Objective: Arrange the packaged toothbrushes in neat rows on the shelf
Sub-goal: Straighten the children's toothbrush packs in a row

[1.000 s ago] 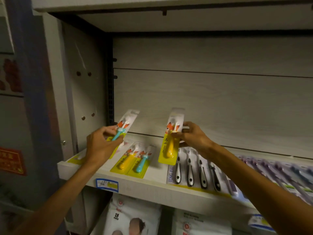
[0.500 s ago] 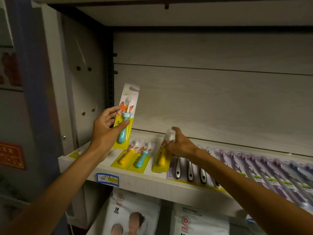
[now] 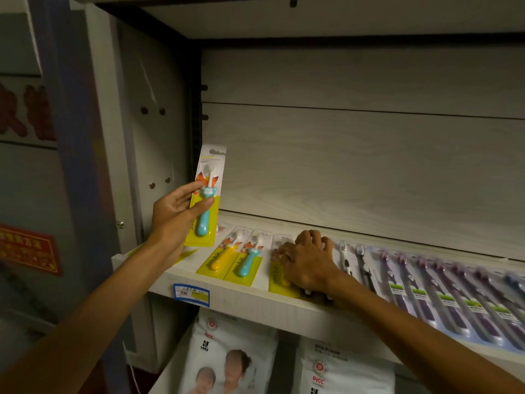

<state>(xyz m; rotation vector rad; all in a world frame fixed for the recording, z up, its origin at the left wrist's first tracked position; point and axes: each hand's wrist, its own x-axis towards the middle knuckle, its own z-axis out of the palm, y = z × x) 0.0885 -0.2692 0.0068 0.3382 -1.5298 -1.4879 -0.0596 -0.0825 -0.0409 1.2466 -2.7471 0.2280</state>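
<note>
Head view: a blue children's toothbrush pack (image 3: 205, 207) is held upright in the air just left of the shelf's (image 3: 255, 301) yellow-carded row, pinched between the thumb and fingers of the left hand (image 3: 173, 211). To its right, two yellow-carded packs, one orange brush (image 3: 223, 258) and one blue brush (image 3: 246, 261), lie flat and side by side on the shelf. Right of them, the right hand (image 3: 308, 263) presses another yellow pack (image 3: 279, 275) down onto the board, fingers curled over its top. Beyond that hand lie white-and-black brushes (image 3: 348, 258), then a long, even run of purple-handled packs (image 3: 443, 291). The right stretch looks finished; the raised pack is yet to be placed. Open board shows left of the paired packs, toward the side panel (image 3: 147, 155), and the front lip sits close under the packs' lower edges.
</note>
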